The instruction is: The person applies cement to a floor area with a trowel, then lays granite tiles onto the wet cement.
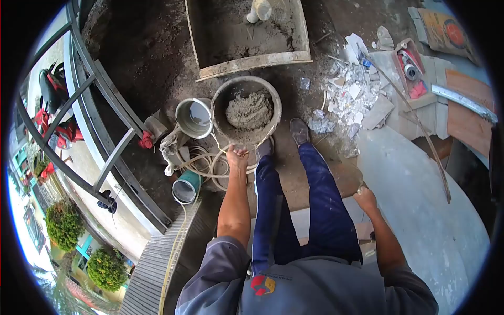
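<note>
A round bucket [217,107] holding a heap of wet grey mortar [251,111] stands in front of my feet. My left hand [238,157] is closed at its near side, around the bucket's thin handle [218,145]. My right hand [365,199] is in a fist out to the right, beside a pale sheet. Something thin seems to stick out of that fist, too fine to name. A smaller pail [195,105] with greyish water touches the mortar bucket's left side.
A wooden mixing trough [252,64] with mortar lies beyond the bucket. A coiled hose [207,165] and a green pail [187,187] sit at left, near a metal frame [113,157]. White rubble [352,89], a long thin rod [415,118] and a pale sheet [420,210] occupy the right.
</note>
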{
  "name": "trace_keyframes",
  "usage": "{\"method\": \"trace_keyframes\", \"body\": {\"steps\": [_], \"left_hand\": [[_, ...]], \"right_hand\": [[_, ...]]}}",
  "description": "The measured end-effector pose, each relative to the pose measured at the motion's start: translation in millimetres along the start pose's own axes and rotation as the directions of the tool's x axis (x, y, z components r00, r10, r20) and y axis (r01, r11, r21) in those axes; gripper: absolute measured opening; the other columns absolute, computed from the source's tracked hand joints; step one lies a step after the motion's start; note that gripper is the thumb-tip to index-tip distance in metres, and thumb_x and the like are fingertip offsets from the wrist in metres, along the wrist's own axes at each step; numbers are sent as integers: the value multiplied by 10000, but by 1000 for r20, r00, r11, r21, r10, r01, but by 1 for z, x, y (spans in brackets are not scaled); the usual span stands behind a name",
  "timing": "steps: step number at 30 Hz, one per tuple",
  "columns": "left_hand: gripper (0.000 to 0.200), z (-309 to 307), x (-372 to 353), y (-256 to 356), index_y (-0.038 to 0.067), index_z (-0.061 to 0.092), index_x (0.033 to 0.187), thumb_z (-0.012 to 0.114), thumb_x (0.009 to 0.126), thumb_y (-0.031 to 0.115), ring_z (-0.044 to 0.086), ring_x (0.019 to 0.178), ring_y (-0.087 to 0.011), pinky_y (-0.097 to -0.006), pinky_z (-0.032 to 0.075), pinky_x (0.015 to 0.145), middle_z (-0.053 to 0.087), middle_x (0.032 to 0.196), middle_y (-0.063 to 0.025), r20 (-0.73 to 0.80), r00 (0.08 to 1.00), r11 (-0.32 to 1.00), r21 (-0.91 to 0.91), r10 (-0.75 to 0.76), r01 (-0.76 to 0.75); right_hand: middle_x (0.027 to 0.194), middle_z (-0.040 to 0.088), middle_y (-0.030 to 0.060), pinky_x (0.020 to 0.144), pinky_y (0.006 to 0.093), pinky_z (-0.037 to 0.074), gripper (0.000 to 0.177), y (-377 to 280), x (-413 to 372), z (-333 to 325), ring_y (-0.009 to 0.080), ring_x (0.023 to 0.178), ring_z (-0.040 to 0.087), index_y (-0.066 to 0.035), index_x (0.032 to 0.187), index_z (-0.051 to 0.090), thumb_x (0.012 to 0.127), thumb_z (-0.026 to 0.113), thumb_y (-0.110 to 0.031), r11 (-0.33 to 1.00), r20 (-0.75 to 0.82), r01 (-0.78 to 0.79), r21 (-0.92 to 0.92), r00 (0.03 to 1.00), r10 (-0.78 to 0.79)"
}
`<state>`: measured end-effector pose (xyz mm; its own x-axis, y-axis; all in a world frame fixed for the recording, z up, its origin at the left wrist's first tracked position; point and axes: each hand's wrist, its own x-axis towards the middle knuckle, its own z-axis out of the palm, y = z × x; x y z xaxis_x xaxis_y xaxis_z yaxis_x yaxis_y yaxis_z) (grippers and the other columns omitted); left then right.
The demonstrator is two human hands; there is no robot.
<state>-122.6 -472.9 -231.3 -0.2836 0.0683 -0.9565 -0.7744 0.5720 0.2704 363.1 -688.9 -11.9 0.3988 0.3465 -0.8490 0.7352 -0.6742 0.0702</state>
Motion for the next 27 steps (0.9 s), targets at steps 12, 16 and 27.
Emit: {"method": "trace_keyframes", "body": {"steps": [12,16,27], "left_hand": [[428,126,-132,51,123,480,652,566,1005,349,473,608,-232,-408,406,728,417,569,-24,519,854,1000,-16,18,-11],[429,123,-118,53,136,432,639,511,1013,331,423,535,-232,-417,401,725,334,516,-19,415,909,993,98,18,-64],[407,135,-110,65,150,275,693,379,1068,270,293,514,-201,-427,373,684,225,552,-9,251,964,955,296,-85,7]], "right_hand": [[712,670,207,614,459,544,244,42,-104,34,347,634,683,15,828,649,782,625,-223,921,274,-277,275,940,201],[577,605,165,470,442,507,204,65,-117,58,289,470,624,19,725,591,791,595,-173,889,262,-268,370,949,177],[577,559,131,464,444,472,158,87,-235,202,283,468,573,9,773,600,815,606,-142,564,360,-501,657,865,350]]}}
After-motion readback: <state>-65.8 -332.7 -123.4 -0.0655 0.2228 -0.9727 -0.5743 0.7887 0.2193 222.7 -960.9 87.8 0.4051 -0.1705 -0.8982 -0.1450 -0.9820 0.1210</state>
